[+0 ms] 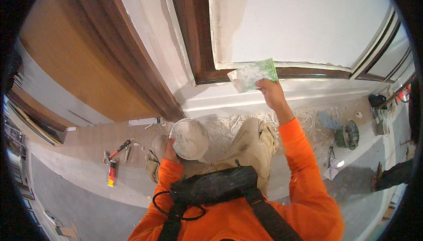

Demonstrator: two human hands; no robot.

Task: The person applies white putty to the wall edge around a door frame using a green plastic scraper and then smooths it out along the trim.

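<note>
My right hand grips a green plastic spreader caked with pale plaster. The spreader lies over the lower dark wood moulding of a white wall panel, near the moulding's left corner. I cannot tell whether its edge touches the wall. My left hand clasps the left side of a round tub smeared with whitish plaster, which stands between my knees. Below the moulding runs a white skirting board.
White scraps litter the floor along the wall. Left of me lie a hammer and a red-yellow canister. A dark bucket and bluish cloth are at right, near another person's leg. A wooden door rises at left.
</note>
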